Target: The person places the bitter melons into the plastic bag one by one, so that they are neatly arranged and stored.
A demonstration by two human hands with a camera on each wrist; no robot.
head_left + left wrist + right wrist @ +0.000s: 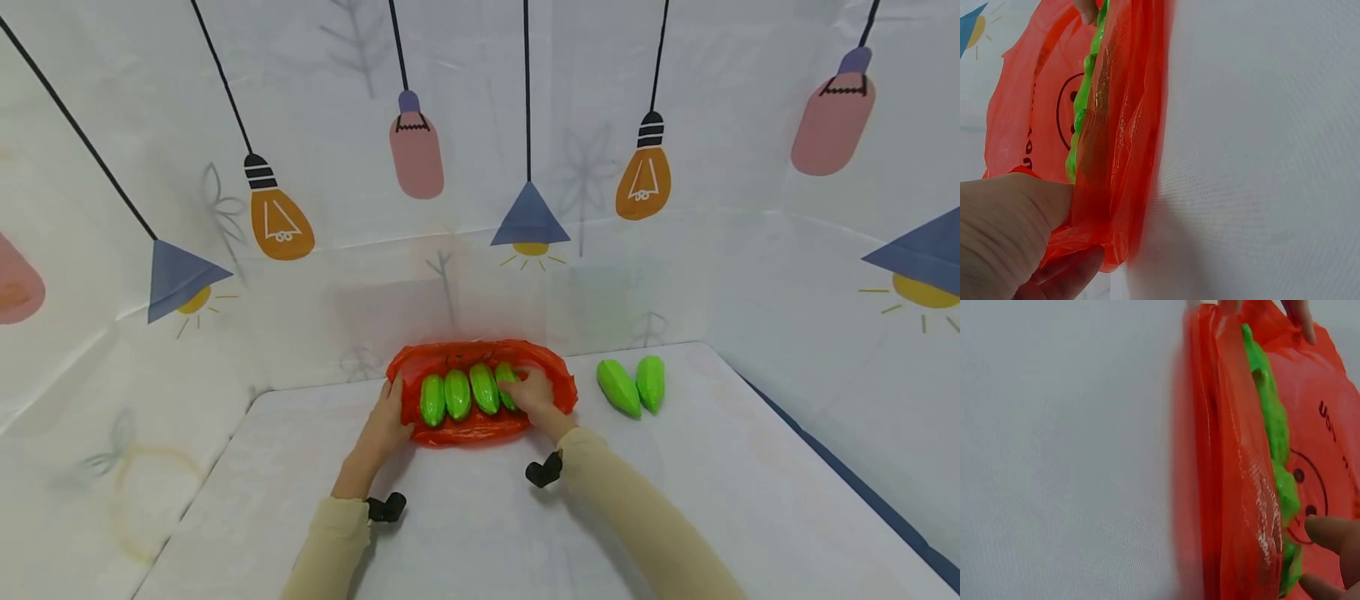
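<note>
A red plastic bag lies opened wide on the table, with several bright green, ridged, star-fruit-like pieces side by side in it. My left hand grips the bag's left edge; in the left wrist view its thumb is over the rim and its fingers are outside. My right hand reaches into the bag's right side, at the rightmost green piece. In the right wrist view its fingers are spread apart beside that piece.
Two more green pieces lie on the white table right of the bag. A white sheet printed with lamps stands behind and at the sides. A smiling face is printed inside the bag.
</note>
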